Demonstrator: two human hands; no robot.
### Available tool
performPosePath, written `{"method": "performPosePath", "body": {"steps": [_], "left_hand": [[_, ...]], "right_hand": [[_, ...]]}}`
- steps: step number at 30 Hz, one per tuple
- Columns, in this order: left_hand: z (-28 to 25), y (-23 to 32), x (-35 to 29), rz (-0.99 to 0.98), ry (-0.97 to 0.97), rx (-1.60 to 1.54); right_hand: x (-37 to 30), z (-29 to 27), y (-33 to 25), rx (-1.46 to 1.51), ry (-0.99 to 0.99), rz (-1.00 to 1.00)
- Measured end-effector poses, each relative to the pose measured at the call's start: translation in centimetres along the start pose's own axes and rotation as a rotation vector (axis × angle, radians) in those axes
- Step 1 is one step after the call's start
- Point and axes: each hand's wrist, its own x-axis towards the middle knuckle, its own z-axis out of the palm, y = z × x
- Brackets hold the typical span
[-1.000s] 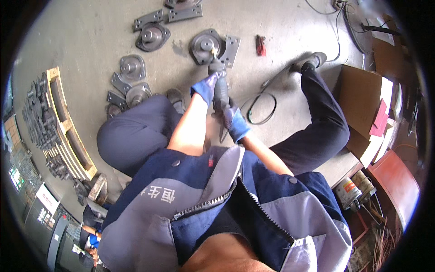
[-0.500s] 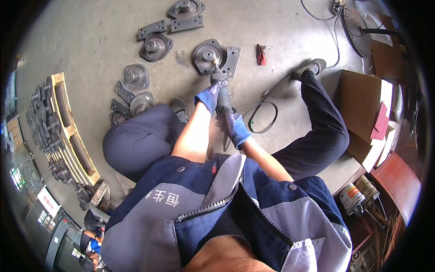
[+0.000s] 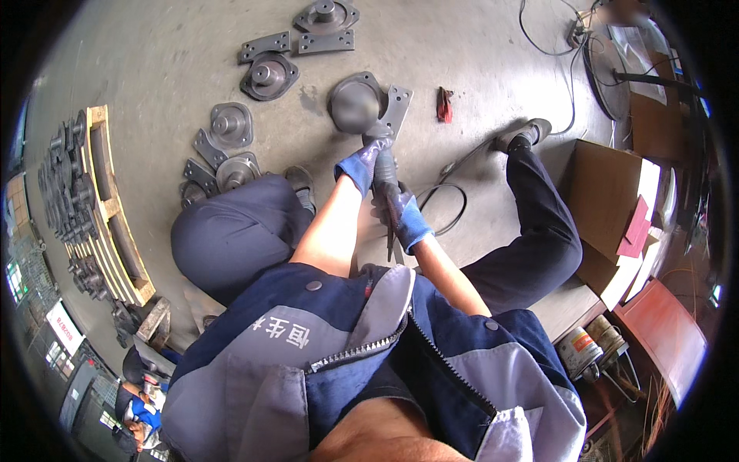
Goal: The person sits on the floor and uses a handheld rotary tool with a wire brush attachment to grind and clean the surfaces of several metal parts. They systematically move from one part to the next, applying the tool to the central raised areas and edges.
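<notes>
In the head view, the left hand (image 3: 359,165) and right hand (image 3: 400,214), both in blue gloves, clench a power tool (image 3: 383,171) whose nose meets the grey flanged casting (image 3: 368,104) on the concrete floor (image 3: 154,69). Its cable (image 3: 443,202) loops just beside the casting — a snag could jerk the tool off the edge.

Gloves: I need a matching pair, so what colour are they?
Blue, on both the left hand and the right hand; the head view shows them plainly.
</notes>
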Motion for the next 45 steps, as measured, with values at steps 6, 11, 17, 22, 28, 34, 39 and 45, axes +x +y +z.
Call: {"method": "performPosePath", "body": {"steps": [6,11,17,22,28,34,39,45], "left_hand": [[1.7,1.1,-1.7,0.054,0.001,0.037],[3.6,2.2,-2.9,0.169,0.031,0.026],[3.0,1.9,-0.9,0.057,-0.010,-0.095],[4.5,2.5,-2.2,0.187,0.016,-0.025],[4.0,2.8,-0.9,0.134,0.034,-0.076],[3.1,2.7,1.2,0.163,-0.007,-0.105],[3.9,3.5,0.8,0.166,0.035,-0.082],[4.2,3.0,0.3,0.174,0.025,-0.076]], "right_hand": [[-0.1,-0.5,-1.4,-0.057,0.005,-0.024],[0.3,-0.9,-3.0,-0.087,0.005,0.002],[0.8,-1.3,-4.3,-0.107,-0.005,0.043],[1.7,-2.3,-4.3,-0.082,-0.057,0.027],[2.0,-1.8,-5.4,-0.111,-0.053,0.036],[2.6,-1.7,-5.7,-0.118,-0.049,0.036],[3.4,-2.0,-5.9,-0.118,-0.055,0.032],[3.2,-2.4,-5.6,-0.147,-0.050,0.044]]}}
